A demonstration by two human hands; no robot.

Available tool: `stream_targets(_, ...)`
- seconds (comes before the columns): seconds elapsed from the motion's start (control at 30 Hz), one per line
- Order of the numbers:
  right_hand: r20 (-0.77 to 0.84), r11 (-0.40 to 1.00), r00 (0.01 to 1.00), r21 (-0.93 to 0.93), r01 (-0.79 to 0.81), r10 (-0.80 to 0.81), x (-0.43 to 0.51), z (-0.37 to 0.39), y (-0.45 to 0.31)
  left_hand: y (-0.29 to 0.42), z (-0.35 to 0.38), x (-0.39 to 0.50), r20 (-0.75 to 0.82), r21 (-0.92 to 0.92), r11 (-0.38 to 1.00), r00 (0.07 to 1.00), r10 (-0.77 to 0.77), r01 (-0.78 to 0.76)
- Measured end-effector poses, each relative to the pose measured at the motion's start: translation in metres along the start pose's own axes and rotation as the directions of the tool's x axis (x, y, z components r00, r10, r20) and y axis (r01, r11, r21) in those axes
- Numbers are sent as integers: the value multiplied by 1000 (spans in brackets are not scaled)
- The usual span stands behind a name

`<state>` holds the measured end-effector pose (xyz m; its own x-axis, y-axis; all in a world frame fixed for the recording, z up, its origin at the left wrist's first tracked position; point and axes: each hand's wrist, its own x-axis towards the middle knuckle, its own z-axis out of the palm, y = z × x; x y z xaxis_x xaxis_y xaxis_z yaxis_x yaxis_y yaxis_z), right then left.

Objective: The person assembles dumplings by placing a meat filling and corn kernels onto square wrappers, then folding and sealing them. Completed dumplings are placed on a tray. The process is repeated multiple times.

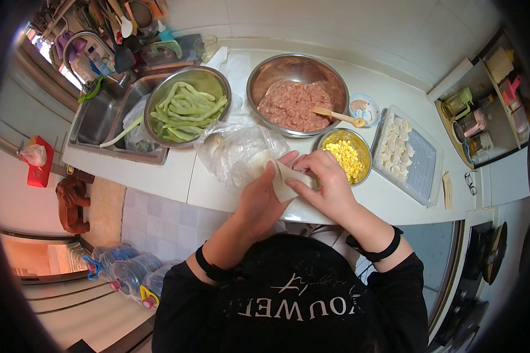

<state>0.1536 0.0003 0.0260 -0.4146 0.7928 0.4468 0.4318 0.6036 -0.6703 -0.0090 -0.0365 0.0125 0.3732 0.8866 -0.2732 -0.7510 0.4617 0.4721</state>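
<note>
My left hand [257, 197] supports pale, floury dough wrappers [286, 189] that curve upward over the counter's front edge. From the other side, my right hand [329, 183] pinches them between thumb and fingers. How many sheets there are, I cannot tell. Just beyond my left hand lies a clear plastic bag [229, 154], with more pale sheet dough at its mouth. A metal bowl of corn kernels [346, 161] stands close to my right hand. Behind it is a large steel bowl [297, 61] of minced meat [293, 103], with a wooden spoon [339, 117] resting in it.
On the right, a plastic tray [417, 165] holds several folded dumplings [396, 145] beside eyeglasses [471, 182]. A small bowl [371, 103] contains powder. Left of the meat, a steel bowl [148, 119] of green beans [187, 112] adjoins the double sink [98, 119]. Large water bottles [132, 271] stand on the floor.
</note>
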Motion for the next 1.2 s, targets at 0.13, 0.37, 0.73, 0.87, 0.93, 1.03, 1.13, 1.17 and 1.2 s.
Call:
stream_targets(0.13, -42, 977, 995, -195, 83, -93, -4, 7, 2, -1, 1, -1, 23, 7, 1000, 1000, 5, -6)
stream_targets(0.37, -144, 990, 984, -118, 83, -100, -7, 13, -6, -2, 5, 2, 4, -4, 996, 996, 87, -87)
stream_targets(0.73, 116, 859, 958, 423, -287, 262, -6, 12, -8, -5, 5, 1, 59, -85, 987, 988, 143, -137)
stream_targets(0.87, 412, 240, 842, 829, -505, 347, -4, -1, -10, -5, -3, 7, 203, -17, 988, 967, 154, -154)
stream_targets(0.93, 451, 243, 816, 800, -549, 361, -4, -4, -13, -5, -4, 10, 307, 56, 984, 940, 147, -172)
stream_targets(1.03, 361, 424, 851, 750, -508, 381, -4, 0, -18, -9, 2, 14, 334, 199, 961, 935, 119, -193)
stream_targets(1.13, 199, 672, 912, 623, -401, 359, -6, 8, -21, -11, 10, 15, 240, 303, 934, 963, 119, -190)
stream_targets(1.17, 155, 743, 920, 549, -383, 360, -8, 10, -21, -10, 12, 15, 225, 275, 945, 968, 115, -176)
stream_targets(1.2, 147, 726, 918, 572, -383, 369, -10, 11, -20, -10, 13, 15, 212, 242, 957, 971, 112, -163)
